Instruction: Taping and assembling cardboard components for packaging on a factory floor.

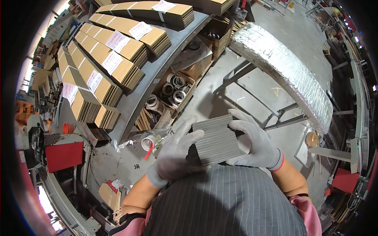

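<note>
A stack of thin dark grey strips (217, 139), its ridged end toward me, is held up in front of my striped apron (232, 196). My left hand (175, 147), in a grey work glove, is closed round the stack's left side. On the opposite side my right hand (256, 139), gloved alike with a red-edged cuff, grips it with the fingers on the upper corner and the thumb side low. The rest of the stack's length is hidden behind its end.
Ahead on the left, a metal table (157, 67) bears several strapped bundles of brown strips (126, 47) with paper labels. Below it stands a box of tape rolls (185, 100). To the right, a foil-wrapped bench (283, 63) stands on metal legs. A white bucket (149, 142) sits on the floor.
</note>
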Tool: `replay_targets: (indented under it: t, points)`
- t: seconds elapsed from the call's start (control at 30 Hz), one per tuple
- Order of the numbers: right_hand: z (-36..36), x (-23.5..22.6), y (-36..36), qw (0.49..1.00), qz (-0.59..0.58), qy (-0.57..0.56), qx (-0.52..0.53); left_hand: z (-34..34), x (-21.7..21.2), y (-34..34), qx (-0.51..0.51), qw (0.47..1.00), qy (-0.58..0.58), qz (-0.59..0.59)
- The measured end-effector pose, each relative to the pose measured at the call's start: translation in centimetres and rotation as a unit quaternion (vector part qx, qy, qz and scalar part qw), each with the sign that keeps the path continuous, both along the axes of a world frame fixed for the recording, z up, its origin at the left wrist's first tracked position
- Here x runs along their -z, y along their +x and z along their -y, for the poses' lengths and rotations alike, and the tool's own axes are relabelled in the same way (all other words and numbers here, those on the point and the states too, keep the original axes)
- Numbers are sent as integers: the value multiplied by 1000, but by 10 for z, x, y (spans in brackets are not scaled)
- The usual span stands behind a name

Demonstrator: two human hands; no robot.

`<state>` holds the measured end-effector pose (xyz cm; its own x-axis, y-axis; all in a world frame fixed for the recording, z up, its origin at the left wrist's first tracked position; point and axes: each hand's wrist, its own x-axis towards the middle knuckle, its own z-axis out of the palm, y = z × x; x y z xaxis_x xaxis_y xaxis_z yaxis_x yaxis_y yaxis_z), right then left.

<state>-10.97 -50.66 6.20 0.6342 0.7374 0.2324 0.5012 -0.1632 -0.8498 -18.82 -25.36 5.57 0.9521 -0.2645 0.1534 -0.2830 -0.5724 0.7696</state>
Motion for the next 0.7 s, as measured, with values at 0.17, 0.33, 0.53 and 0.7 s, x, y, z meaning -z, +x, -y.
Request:
replay_targets:
  t: [0.17, 0.33, 0.53, 0.7]
  points:
    - [10, -2, 4, 998, 61, -18, -17, 12, 0, 1, 46, 997, -37, 58]
    - [31, -37, -10, 998, 66, 5, 11, 23, -34, 14, 105, 991, -1, 77]
    - [52, 10, -11, 997, 15, 27, 71, 48, -2, 30, 102, 995, 6, 4]
    - [55, -25, -33, 993, 64, 53, 82, 42, -9, 20, 175, 979, -27, 99]
